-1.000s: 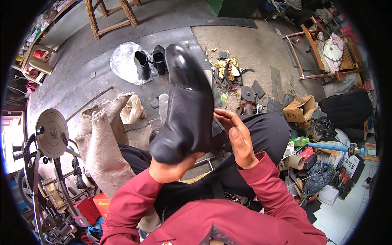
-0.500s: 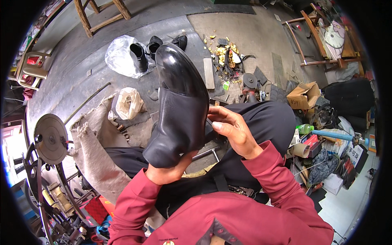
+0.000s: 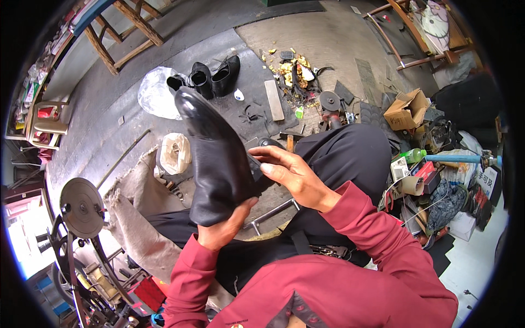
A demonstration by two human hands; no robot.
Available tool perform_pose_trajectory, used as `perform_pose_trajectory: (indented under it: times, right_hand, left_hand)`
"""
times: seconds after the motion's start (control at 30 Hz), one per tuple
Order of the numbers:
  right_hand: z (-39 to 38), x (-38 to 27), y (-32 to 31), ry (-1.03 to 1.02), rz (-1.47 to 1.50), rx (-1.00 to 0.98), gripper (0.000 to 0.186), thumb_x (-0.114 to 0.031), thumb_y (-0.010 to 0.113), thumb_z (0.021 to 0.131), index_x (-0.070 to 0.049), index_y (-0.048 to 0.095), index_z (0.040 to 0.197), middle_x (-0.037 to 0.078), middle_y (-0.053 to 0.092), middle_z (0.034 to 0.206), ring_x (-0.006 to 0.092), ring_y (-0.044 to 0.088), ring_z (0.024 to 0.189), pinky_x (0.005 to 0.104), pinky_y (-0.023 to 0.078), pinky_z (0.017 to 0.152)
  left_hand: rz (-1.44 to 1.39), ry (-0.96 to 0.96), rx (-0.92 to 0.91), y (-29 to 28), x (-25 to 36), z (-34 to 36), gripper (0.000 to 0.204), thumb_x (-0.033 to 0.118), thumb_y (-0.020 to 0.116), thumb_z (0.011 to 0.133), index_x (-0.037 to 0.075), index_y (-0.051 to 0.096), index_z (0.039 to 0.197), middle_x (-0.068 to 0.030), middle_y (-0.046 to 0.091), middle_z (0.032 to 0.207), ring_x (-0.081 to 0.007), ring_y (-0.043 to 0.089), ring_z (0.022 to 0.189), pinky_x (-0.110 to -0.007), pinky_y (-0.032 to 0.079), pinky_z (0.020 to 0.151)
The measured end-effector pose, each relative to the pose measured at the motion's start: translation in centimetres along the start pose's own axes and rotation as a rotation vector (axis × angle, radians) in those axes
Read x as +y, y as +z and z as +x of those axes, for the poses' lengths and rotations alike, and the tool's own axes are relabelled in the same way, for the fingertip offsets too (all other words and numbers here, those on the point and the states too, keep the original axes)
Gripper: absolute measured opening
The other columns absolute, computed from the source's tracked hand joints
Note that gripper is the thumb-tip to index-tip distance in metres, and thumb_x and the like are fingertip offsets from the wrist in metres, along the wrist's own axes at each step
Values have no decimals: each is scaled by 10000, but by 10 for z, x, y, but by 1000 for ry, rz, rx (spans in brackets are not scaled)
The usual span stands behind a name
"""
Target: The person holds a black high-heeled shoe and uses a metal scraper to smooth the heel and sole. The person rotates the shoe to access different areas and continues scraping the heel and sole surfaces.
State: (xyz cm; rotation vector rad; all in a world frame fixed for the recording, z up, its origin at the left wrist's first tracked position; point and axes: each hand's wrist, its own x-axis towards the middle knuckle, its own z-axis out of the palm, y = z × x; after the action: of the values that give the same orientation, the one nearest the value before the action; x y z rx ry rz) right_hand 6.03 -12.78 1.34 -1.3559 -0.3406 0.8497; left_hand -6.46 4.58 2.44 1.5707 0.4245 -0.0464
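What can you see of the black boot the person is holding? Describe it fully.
The black ankle boot looks like smooth, glossy leather with a rounded toe pointing up and away. It is tilted, opening end down, above the person's lap. The left hand grips its lower end; the right hand has its fingers against its sole side.

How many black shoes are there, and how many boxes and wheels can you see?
Black boot held up in the left hand, the right hand touching it: 1
Black shoes on the ground: 2
Cardboard box: 1
Round metal wheel on the machine: 1
Total: 5
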Motion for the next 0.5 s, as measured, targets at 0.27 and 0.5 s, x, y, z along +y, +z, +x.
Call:
perform_pose_trajectory:
  times: [0.27, 0.5]
  right_hand:
    - [59, 23, -8, -155, -21, 241, 325, -242, 606, 1017, -15, 619, 1250, 25, 657, 1167, 76, 597, 1018, 263, 495, 865]
    - [182, 128, -44, -53, -421, 534, 442, -189, 723, 867, 8, 609, 1246, 168, 697, 1107, 263, 683, 1023, 370, 541, 908]
  left_hand:
    - [-80, 261, 478, -27, 1, -12, 419, -2, 821, 828, -27, 644, 1207, -74, 696, 1138, -163, 648, 999, -306, 512, 935]
    - [-122, 116, 563, -46, 1, -19, 423, 13, 845, 806, -25, 652, 1180, -72, 701, 1102, -164, 647, 967, -297, 512, 913]
